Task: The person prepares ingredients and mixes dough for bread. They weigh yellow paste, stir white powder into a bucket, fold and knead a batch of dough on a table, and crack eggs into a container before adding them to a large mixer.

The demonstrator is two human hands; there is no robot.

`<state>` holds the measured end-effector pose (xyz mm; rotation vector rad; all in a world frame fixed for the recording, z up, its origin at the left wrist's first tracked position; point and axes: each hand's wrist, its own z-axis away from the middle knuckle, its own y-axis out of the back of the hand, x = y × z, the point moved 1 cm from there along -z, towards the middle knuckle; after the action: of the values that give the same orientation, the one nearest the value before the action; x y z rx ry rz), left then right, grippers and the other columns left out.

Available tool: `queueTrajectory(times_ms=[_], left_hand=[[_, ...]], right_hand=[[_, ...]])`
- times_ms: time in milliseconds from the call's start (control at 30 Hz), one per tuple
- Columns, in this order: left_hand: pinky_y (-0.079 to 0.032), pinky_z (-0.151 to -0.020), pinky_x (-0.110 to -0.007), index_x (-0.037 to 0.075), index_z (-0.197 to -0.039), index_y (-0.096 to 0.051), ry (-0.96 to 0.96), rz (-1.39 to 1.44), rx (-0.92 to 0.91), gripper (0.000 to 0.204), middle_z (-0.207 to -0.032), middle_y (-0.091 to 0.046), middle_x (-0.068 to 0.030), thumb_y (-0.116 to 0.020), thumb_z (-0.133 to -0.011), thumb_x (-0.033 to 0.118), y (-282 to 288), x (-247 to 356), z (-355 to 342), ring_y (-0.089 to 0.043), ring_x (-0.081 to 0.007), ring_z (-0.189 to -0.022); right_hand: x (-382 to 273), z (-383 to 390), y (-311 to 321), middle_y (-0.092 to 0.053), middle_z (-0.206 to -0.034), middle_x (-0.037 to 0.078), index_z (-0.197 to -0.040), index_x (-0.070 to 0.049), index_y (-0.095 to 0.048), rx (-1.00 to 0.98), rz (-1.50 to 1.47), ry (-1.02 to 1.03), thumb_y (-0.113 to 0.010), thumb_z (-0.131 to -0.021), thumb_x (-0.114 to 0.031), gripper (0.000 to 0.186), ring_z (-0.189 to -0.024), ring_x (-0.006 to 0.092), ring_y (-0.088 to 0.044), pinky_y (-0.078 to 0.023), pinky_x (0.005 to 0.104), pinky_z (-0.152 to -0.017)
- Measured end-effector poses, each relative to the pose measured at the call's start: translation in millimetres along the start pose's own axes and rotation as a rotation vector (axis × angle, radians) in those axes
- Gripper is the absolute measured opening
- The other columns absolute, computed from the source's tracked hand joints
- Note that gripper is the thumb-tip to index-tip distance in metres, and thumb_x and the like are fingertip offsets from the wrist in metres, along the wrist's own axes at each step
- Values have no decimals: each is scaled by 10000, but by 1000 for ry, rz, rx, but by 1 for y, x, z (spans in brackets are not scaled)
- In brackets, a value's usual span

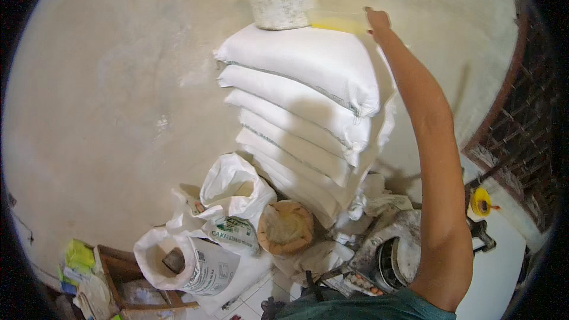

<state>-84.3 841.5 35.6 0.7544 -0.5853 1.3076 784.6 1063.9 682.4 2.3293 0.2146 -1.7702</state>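
My right arm stretches up over the right side of a tall stack of full white sacks (302,56). At its end, my right hand (379,19) is closed at the right edge of a blurred object, clear above and yellow below (335,25). Its kind cannot be made out. This object is over the top sack, just right of a worn white bucket (283,0) standing there. My left hand is out of view.
Below the stack stand open white sacks (228,186) (198,261) and a brown paper sack (286,228) of pale powder. A wooden shelf (112,272) is at lower left. At right are a dark lattice (527,124) and a yellow tub (480,201) on a white surface (498,266).
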Motion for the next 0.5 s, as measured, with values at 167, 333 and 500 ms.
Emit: queueTrajectory(times_ms=[167, 333, 500], left_hand=[[-436, -678, -292, 49, -1172, -468, 304, -26, 50, 355, -1047, -560, -96, -404, -881, 242, 4, 12, 70, -551, -168, -895], [-434, -718, -340, 41, -1150, -488, -11, -212, 11, 359, -1027, -567, -107, -428, -872, 260, 10, 57, 51, -544, -183, -899], [-384, -857, -297, -38, -1089, -517, -523, -254, -75, 304, -1012, -568, -126, -507, -824, 112, -128, 301, 30, -521, -199, -953]], right_hand=[[29, -89, -37, -491, -1145, 197, -1150, 11, -467, 111, 110, 20, -607, -720, -381, 598, -1010, 306, -492, -375, 426, -854], [34, -116, -10, -483, -1072, 92, -1062, -101, -533, -115, 212, 143, -576, -707, -305, 411, -891, 248, -488, -432, 422, -656], [18, -24, 11, -408, -1108, 139, -1060, -106, -488, -98, 30, -175, -546, -717, -272, 386, -792, 304, -526, -491, 416, -585]])
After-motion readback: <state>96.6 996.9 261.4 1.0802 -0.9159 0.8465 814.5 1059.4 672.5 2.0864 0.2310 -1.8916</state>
